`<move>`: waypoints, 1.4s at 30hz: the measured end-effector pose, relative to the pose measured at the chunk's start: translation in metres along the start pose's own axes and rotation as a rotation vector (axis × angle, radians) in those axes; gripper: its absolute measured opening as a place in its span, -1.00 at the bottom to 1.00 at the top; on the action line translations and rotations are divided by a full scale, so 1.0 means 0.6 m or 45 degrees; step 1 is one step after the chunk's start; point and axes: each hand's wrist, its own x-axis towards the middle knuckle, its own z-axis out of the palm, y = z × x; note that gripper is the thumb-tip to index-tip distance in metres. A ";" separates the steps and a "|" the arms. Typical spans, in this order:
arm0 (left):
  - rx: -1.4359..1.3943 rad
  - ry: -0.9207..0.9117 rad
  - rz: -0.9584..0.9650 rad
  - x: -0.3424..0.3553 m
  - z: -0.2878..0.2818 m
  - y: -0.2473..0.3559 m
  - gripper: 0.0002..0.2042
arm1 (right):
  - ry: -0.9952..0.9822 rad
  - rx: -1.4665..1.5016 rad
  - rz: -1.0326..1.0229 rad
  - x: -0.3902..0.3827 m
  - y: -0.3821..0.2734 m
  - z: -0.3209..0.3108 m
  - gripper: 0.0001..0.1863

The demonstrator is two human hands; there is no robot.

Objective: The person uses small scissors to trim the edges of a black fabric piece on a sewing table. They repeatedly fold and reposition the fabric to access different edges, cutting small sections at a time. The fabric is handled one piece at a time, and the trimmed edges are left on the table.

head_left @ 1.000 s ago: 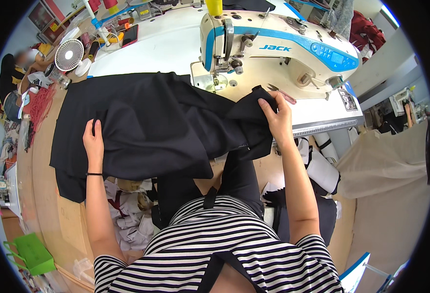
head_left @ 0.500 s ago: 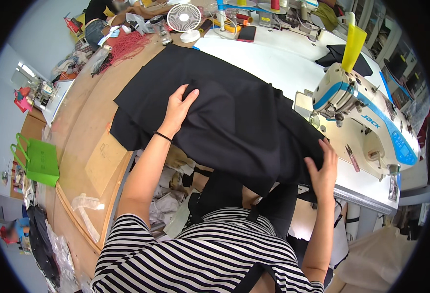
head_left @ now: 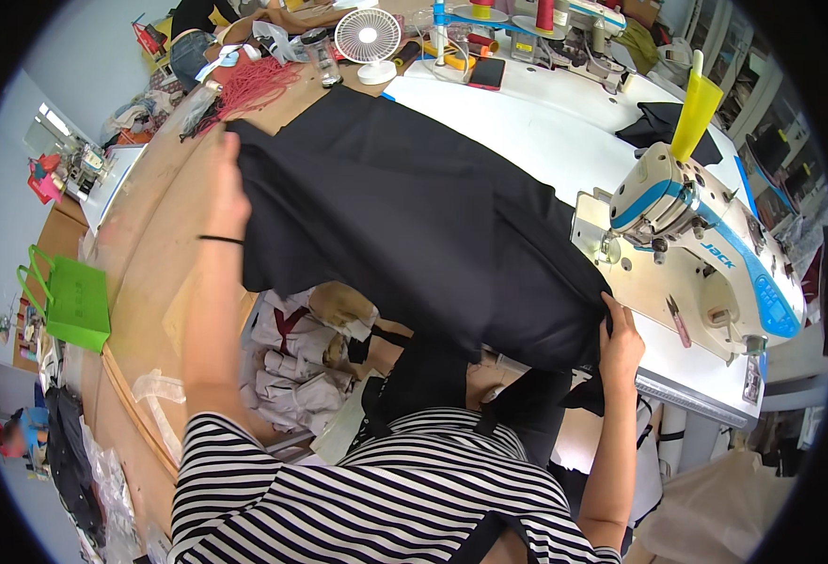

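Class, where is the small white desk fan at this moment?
The white desk fan stands at the top of the head view, on the far table edge beyond the black fabric, beside red cord.

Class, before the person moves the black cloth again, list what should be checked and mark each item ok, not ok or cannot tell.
1. Left hand grips the far edge of the black cloth: ok.
2. Right hand holds the near corner: ok.
3. Cloth lies flat without folds: not ok, it drapes over the table edge.
4. Cloth clear of the sewing machine needle: cannot tell.
5. Small scissors lie apart from the cloth: ok.
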 end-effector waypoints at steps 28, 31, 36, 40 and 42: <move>1.592 0.883 1.460 0.199 -0.570 0.386 -0.66 | 0.755 1.209 0.609 -0.053 0.090 -0.063 -0.64; 1.732 0.680 1.456 0.177 -0.598 0.272 -0.69 | 0.734 1.100 0.516 -0.061 0.074 -0.078 -0.61; 2.410 -0.099 -0.208 0.106 -0.636 0.018 -0.68 | 0.685 1.067 0.560 -0.072 0.050 -0.119 -0.63; 1.929 -0.145 0.799 -0.037 -0.384 -0.038 -0.65 | 0.626 1.117 0.405 -0.086 0.015 -0.147 -0.76; 1.064 -0.845 0.534 -0.167 -0.167 0.008 -0.58 | 0.525 1.149 0.331 -0.093 0.004 -0.159 -0.79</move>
